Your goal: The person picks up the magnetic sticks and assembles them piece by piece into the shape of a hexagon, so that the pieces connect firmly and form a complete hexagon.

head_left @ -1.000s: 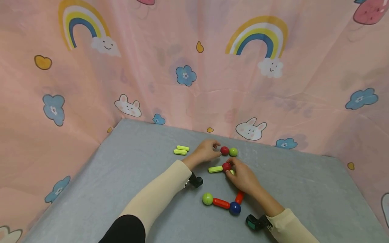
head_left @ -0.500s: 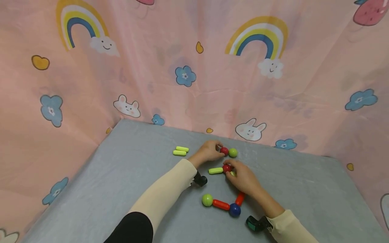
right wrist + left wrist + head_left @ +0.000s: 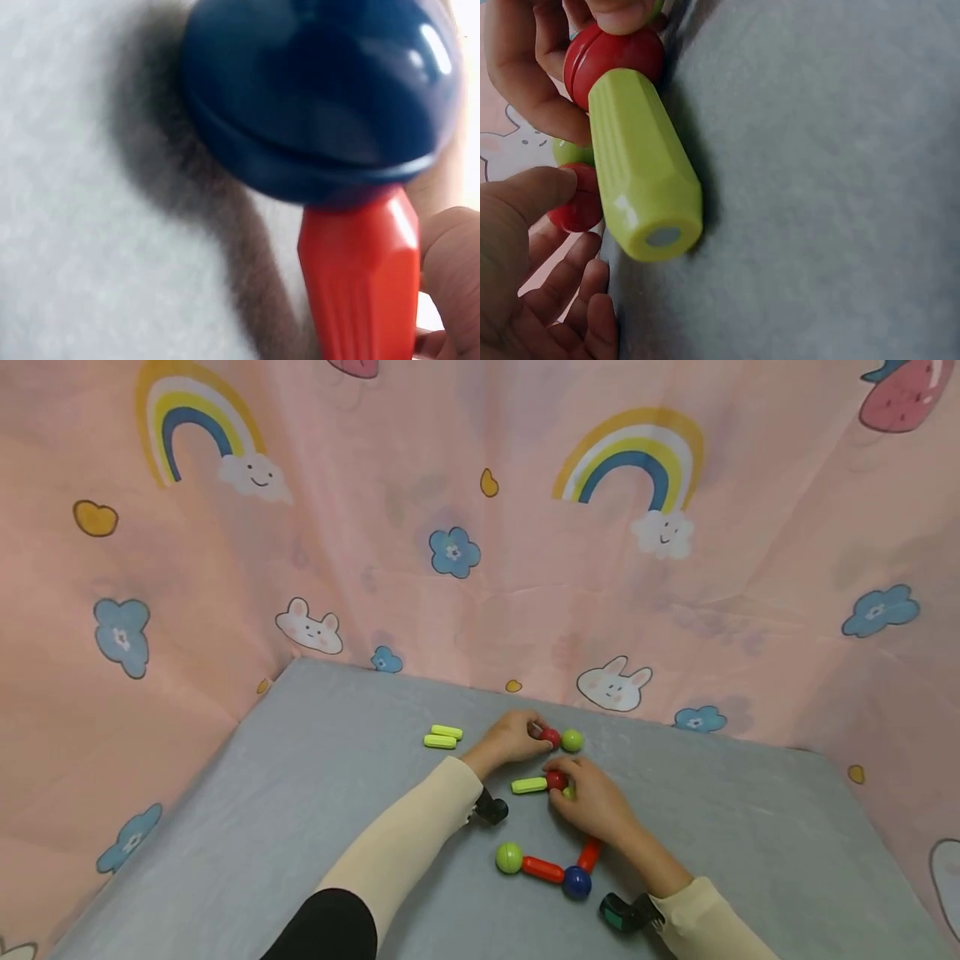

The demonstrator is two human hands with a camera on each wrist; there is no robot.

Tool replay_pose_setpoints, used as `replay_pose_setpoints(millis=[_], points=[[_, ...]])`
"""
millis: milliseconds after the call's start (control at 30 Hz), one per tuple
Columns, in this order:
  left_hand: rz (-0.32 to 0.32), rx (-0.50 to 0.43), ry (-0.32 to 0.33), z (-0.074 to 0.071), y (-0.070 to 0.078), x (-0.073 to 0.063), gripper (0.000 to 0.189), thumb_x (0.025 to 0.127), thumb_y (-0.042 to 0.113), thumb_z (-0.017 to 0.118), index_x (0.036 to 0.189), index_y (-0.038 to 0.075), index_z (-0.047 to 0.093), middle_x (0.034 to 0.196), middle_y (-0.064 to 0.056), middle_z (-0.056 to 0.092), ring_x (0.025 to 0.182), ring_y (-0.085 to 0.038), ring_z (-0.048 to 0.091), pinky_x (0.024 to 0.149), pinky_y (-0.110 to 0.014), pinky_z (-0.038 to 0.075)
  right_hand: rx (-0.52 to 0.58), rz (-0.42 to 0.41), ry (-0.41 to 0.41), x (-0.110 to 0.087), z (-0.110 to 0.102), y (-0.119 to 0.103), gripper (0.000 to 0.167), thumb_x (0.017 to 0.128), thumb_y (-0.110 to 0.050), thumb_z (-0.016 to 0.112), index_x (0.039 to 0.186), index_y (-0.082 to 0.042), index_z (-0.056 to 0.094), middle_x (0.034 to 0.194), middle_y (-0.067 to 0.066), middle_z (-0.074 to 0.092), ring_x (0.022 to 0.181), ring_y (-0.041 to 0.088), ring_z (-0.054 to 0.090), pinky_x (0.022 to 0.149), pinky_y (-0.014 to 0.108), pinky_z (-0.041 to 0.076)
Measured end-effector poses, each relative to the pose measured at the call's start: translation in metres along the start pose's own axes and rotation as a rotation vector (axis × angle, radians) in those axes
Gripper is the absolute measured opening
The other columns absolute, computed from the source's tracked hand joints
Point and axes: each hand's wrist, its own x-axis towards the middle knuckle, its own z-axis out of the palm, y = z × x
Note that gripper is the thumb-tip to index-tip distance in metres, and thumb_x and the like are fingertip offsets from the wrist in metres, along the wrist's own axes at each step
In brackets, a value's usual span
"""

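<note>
My left hand [image 3: 512, 739] holds a red ball [image 3: 551, 738] between thumb and fingers at the back of the table; the left wrist view also shows the thumb on this red ball [image 3: 581, 201]. A green ball [image 3: 572, 741] sits right beside it. My right hand [image 3: 598, 797] grips a second red ball [image 3: 556, 779], from which a yellow-green rod [image 3: 529, 785] sticks out leftward. Part of something green peeks out under the right fingers. Nearer me, a green ball [image 3: 509, 857], a red rod [image 3: 542, 869], a blue ball [image 3: 577, 882] and another red rod [image 3: 589, 855] are joined.
Two loose yellow-green rods [image 3: 440, 741] lie side by side left of my left hand. Grey cloth [image 3: 337, 760] covers the table. A pink printed curtain [image 3: 420, 610] hangs along the back and sides.
My left hand has moved slightly right, from beside the far red ball to holding it. The right hand keeps its grip, nearly still. The view has shifted a little.
</note>
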Motion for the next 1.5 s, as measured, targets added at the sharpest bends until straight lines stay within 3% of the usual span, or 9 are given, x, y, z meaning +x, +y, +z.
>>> replay_pose_setpoints(millis=[267,533,700,967,1300,1500], points=[[0.04,-0.059,0.04,-0.007,-0.013,-0.014,0.026,0.083,0.029,0.074,0.103,0.014,0.068,0.097,0.0,0.068,0.087,-0.01,0.06,0.073,-0.022,0.049,-0.025,-0.049,0.016,-0.001,0.004,-0.002,0.026,0.082,-0.018,0.073,0.108,-0.018,0.07,0.092,0.005,0.056,0.074,0.016,0.046,0.062,0.028,0.036],[0.067,-0.102,0.063,-0.022,-0.024,-0.04,0.022,0.081,0.027,0.075,0.099,0.016,0.069,0.094,0.0,0.067,0.085,-0.01,0.061,0.066,-0.022,0.049,-0.02,-0.04,0.011,0.003,0.005,-0.004,0.017,0.085,-0.017,0.07,0.102,-0.017,0.07,0.086,0.004,0.052,0.071,0.016,0.044,0.06,0.028,0.034],[0.064,-0.175,0.065,-0.023,-0.027,-0.059,0.022,0.081,0.023,0.075,0.099,0.012,0.068,0.092,-0.002,0.067,0.082,-0.01,0.062,0.062,-0.022,0.05,-0.031,-0.035,0.002,0.006,0.006,-0.005,0.018,0.085,-0.015,0.068,0.103,-0.014,0.069,0.086,0.004,0.051,0.07,0.016,0.044,0.059,0.028,0.034],[0.061,-0.198,0.083,-0.021,-0.034,-0.081,0.02,0.078,0.021,0.075,0.095,0.013,0.067,0.086,0.001,0.065,0.074,-0.008,0.061,0.062,-0.022,0.049,-0.028,-0.039,0.028,0.005,0.009,-0.004,0.016,0.088,-0.013,0.064,0.103,-0.012,0.067,0.09,0.006,0.052,0.072,0.018,0.046,0.061,0.028,0.037],[0.071,-0.171,0.093,-0.02,-0.039,-0.092,0.02,0.078,0.02,0.075,0.095,0.014,0.067,0.085,0.002,0.066,0.071,-0.009,0.058,0.056,-0.023,0.049,-0.008,-0.017,0.052,0.007,0.008,-0.003,0.016,0.09,-0.013,0.063,0.106,-0.012,0.064,0.095,0.009,0.056,0.077,0.02,0.05,0.067,0.033,0.043],[0.074,-0.176,0.092,-0.02,-0.042,-0.094,0.023,0.079,0.021,0.075,0.099,0.012,0.068,0.088,0.001,0.068,0.075,-0.008,0.061,0.062,-0.022,0.05,-0.005,-0.022,0.049,0.006,0.008,-0.003,0.016,0.09,-0.012,0.063,0.106,-0.013,0.064,0.093,0.008,0.054,0.075,0.019,0.048,0.064,0.03,0.04]])
